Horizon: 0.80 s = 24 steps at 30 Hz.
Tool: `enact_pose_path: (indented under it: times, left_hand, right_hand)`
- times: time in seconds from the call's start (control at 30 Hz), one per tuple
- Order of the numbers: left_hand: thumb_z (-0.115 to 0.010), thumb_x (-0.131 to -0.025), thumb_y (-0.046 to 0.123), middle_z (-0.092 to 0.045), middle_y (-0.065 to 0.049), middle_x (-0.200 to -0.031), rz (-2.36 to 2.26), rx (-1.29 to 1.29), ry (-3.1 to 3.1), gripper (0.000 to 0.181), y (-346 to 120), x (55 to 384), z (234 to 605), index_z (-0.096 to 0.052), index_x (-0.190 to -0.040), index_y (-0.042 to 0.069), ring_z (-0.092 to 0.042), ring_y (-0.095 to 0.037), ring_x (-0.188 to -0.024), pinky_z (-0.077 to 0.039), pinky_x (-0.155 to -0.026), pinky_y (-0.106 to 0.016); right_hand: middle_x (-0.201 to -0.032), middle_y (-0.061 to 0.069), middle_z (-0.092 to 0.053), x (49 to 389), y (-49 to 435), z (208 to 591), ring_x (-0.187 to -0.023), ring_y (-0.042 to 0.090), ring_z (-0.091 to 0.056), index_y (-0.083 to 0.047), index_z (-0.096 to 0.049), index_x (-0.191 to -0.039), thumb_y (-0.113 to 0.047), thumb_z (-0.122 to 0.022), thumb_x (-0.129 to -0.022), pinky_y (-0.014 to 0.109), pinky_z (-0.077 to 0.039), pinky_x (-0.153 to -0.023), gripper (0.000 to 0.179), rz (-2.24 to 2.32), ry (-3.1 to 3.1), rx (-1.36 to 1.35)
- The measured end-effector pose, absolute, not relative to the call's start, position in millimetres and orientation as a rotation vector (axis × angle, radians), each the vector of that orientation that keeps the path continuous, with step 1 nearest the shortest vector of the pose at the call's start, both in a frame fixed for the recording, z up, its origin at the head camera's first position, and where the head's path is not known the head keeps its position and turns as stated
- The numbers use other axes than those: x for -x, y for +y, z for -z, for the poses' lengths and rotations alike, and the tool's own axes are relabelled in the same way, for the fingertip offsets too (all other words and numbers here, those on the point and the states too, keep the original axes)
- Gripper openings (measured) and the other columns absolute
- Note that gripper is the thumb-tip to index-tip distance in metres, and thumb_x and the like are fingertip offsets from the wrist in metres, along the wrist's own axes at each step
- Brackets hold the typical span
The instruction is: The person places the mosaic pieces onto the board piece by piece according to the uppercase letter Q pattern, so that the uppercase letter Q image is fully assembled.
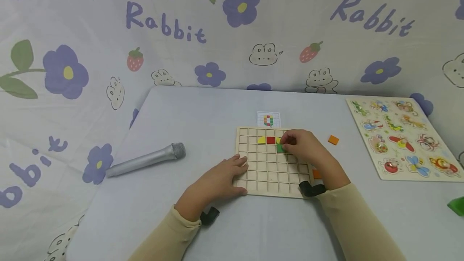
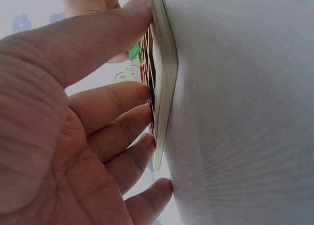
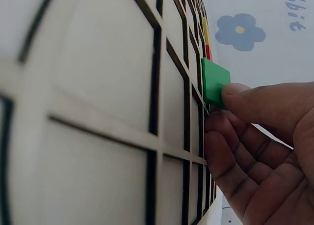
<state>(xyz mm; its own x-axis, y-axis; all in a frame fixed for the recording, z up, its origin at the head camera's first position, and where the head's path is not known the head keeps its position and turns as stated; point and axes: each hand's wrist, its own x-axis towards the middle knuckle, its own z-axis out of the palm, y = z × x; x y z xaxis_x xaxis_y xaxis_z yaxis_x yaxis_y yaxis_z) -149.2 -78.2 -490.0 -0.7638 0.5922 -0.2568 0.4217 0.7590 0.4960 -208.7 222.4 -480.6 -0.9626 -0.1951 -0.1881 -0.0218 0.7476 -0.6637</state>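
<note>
A wooden grid board [image 1: 259, 176] lies flat on the table. In its upper rows sit a red square tile [image 1: 270, 140] and a yellow tile [image 1: 262, 140] with a slanted side; another yellow piece is partly covered by my right hand [image 1: 300, 144]. That hand pinches a green square tile [image 3: 215, 82] between thumb and fingers, at the row below the red tile. My left hand [image 1: 222, 176] rests on the board's left edge, thumb and fingers extended, as the left wrist view [image 2: 98, 117] also shows.
A small pattern card [image 1: 268, 119] touches the board's far edge. Orange tiles lie to the right, one loose [image 1: 333, 139] and another [image 1: 317, 174] near my right wrist. A silver microphone [image 1: 145, 160] is at left, an insect puzzle [image 1: 406, 138] at right, and a green object [image 1: 457, 205] at the right edge.
</note>
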Motion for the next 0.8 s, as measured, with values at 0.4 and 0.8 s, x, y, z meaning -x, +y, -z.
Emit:
enact_pose_path:
  times: [0.4,0.8]
  left_hand:
    - [-0.086,-0.096,0.035,-0.038,-0.001,-0.177,-0.589,-0.79,2.562,0.079,-79,150,490,-0.052,-0.163,0.009,-0.023,-0.023,-0.17,-0.023,-0.139,-0.048]
    - [-0.085,-0.097,0.036,-0.035,0.001,-0.179,-0.582,-0.765,2.544,0.08,-78,150,488,-0.05,-0.164,0.011,-0.021,-0.021,-0.17,-0.021,-0.14,-0.046]
  right_hand:
    - [-0.112,0.012,-0.073,208,218,483,-0.103,0.028,-0.064,-0.007,-0.077,-0.111,-0.01,-0.071,-0.105,0.047,-0.058,-0.097,0.009,0.967,2.738,0.176]
    - [-0.129,0.018,-0.07,193,257,461,-0.113,0.034,-0.065,-0.005,-0.075,-0.126,-0.017,-0.067,-0.109,0.048,-0.059,-0.096,0.022,1.116,2.873,0.076]
